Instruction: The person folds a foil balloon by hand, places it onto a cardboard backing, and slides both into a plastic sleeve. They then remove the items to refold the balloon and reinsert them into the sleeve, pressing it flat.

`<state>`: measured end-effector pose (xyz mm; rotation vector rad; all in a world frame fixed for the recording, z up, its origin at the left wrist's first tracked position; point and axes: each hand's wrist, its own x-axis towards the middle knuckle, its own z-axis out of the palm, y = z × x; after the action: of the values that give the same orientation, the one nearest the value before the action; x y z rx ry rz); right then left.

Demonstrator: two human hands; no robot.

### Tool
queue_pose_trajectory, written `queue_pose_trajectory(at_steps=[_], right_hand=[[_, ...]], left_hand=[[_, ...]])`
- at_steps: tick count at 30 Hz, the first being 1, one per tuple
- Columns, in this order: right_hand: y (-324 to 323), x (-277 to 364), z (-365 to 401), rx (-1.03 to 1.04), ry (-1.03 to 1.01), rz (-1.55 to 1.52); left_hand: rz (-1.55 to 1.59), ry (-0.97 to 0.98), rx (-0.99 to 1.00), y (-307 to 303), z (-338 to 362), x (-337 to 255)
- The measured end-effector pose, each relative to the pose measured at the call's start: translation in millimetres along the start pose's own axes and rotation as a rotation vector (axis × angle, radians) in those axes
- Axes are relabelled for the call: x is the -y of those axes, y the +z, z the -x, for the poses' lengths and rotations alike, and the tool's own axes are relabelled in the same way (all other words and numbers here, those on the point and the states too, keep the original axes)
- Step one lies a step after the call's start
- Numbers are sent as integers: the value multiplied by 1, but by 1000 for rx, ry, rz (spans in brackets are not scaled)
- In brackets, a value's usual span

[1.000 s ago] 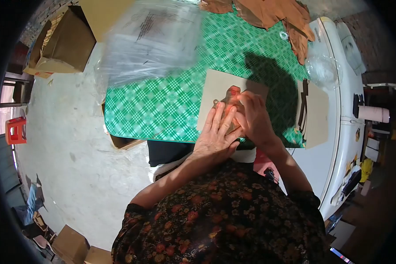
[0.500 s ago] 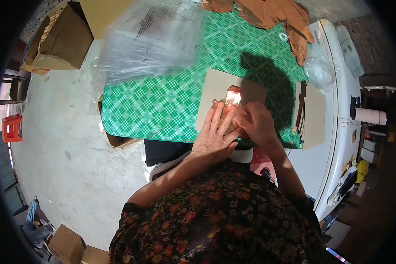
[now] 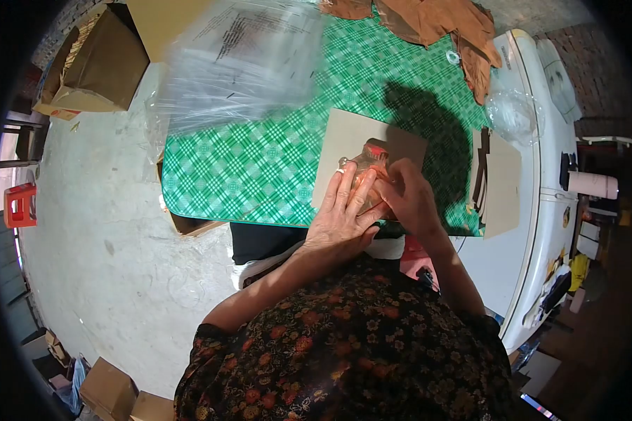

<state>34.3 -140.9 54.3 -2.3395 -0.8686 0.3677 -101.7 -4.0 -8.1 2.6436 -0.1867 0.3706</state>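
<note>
A small brown piece (image 3: 369,163) with a red end lies on a tan cardboard sheet (image 3: 344,137) on the green checked tablecloth (image 3: 260,161). My left hand (image 3: 344,210) presses flat on the piece, fingers spread. My right hand (image 3: 409,198) grips the piece from the right, fingers curled over its edge. Most of the piece is hidden under both hands.
Clear plastic sheeting (image 3: 239,56) covers the table's far left. Brown cut pieces (image 3: 435,24) lie at the far edge. More cardboard and dark strips (image 3: 498,182) sit at right beside a white appliance (image 3: 541,140). Cardboard boxes (image 3: 91,63) stand on the concrete floor.
My right hand has shifted slightly along the piece, fingers moving up over its right edge. The bright glint on the piece has gone. My left hand stays pressed down.
</note>
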Motion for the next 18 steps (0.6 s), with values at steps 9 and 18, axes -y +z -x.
queue_pose_trajectory(at_steps=[9,18], right_hand=[[14,-13,7,-161,-337,-48],[10,-4,-3,-49,-261,31]], left_hand=[[-18,0,1,-6,-2,-1],[-10,15,-64,1,0,1]])
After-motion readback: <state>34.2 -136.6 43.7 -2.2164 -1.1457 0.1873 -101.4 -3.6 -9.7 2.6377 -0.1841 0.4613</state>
